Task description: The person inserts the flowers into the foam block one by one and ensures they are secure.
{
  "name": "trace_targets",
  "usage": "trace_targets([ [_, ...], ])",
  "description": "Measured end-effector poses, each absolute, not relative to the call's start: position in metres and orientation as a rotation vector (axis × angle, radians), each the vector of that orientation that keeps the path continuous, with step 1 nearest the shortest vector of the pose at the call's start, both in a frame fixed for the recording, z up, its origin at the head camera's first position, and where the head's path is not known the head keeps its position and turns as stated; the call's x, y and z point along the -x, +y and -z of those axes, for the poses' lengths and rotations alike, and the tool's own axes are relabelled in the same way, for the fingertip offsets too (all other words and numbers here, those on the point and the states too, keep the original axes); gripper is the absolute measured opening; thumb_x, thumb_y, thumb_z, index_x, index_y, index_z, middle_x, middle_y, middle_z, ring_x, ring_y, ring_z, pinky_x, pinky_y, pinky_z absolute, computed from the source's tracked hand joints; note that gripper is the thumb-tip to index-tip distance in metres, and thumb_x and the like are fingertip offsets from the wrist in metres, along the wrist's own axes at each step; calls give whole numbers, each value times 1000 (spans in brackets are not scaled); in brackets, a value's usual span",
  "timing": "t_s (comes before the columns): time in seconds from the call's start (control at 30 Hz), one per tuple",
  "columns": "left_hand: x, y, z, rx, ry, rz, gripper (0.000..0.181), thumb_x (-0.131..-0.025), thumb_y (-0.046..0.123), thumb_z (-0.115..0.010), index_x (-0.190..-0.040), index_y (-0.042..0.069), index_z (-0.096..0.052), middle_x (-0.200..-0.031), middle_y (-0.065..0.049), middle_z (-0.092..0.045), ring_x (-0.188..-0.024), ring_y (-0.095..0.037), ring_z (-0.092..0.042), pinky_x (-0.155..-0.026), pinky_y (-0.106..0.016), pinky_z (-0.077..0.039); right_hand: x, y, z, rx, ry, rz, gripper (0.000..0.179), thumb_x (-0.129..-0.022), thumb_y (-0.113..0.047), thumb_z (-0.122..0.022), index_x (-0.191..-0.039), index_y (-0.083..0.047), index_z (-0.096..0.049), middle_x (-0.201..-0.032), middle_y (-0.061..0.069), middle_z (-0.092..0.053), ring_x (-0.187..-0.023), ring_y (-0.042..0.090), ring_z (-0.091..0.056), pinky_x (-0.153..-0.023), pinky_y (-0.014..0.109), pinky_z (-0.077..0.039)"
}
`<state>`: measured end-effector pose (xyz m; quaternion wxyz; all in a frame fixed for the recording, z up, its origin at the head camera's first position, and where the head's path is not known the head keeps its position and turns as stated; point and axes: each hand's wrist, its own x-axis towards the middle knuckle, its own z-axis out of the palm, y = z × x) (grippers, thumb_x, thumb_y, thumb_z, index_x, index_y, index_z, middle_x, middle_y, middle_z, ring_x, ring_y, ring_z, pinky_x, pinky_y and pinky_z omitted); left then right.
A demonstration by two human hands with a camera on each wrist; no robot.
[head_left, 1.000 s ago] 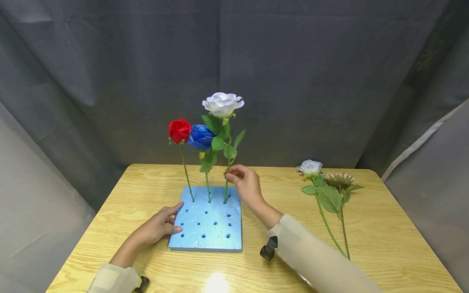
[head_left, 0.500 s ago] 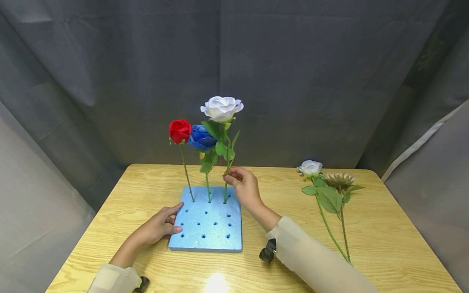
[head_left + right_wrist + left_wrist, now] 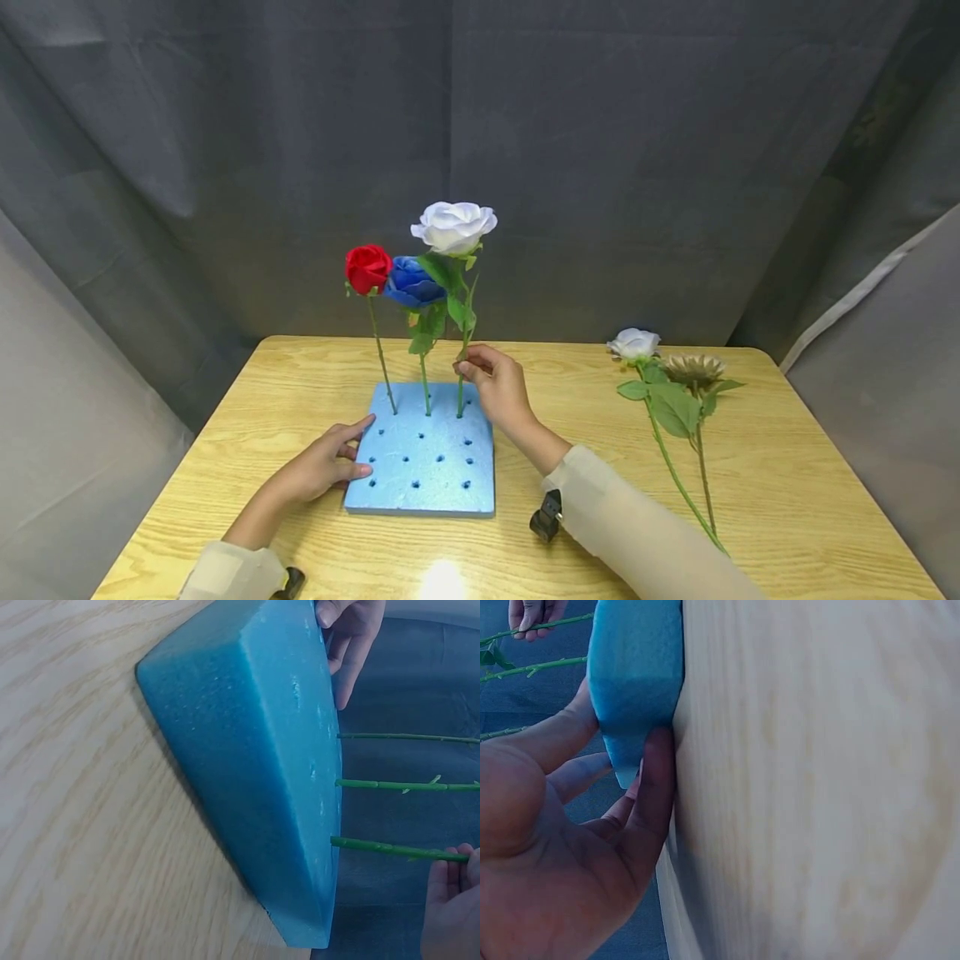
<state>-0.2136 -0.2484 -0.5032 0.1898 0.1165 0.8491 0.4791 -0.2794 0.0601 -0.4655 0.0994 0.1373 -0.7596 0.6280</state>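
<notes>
A blue foam block (image 3: 442, 492) with rows of small holes lies on the table. A red rose (image 3: 368, 268), a blue rose (image 3: 412, 282) and a white rose (image 3: 453, 227) stand in holes along its far part. My right hand (image 3: 501, 387) pinches the white rose's green stem (image 3: 390, 848) between thumb and fingers, a little above the foam. At the block's left edge, my left hand (image 3: 322, 464) grips it, with thumb and index finger at the top edge. The left wrist view shows other fingers (image 3: 656, 780) against the block's side, close to the table.
On the right of the wooden table (image 3: 780, 467) lie another white rose (image 3: 634, 343) and a gold-brown flower (image 3: 696, 370), their stems pointing toward the near edge. A dark grey curtain (image 3: 600, 167) hangs behind the table.
The white rose has come down slightly, its head lower and its leaves turned a little. My right hand has moved slightly down and left with the stem. My left hand has stayed put.
</notes>
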Motion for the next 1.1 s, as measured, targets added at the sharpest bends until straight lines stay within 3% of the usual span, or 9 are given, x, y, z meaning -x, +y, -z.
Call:
trace_targets([
  [0.63, 213, -248, 503, -330, 2369, -1362, 83, -96, 16, -74, -164, 9, -27, -140, -27, -39, -100, -24, -62, -75, -33, -60, 282, 57, 476, -364, -2237, -1877, 14, -99, -3, -67, -110, 2, -72, -98, 14, -76, -92, 26, -75, -80, 26, -61],
  [1.1, 213, -249, 502, -352, 2365, -1362, 83, -96, 17, -74, -164, 8, -26, -142, -28, -38, -100, -24, -62, -75, -34, -61, 281, 56, 480, -421, -2232, -1810, 11, -99, -5, -67, -106, -2, -74, -95, 13, -77, -93, 27, -75, -81, 30, -62],
])
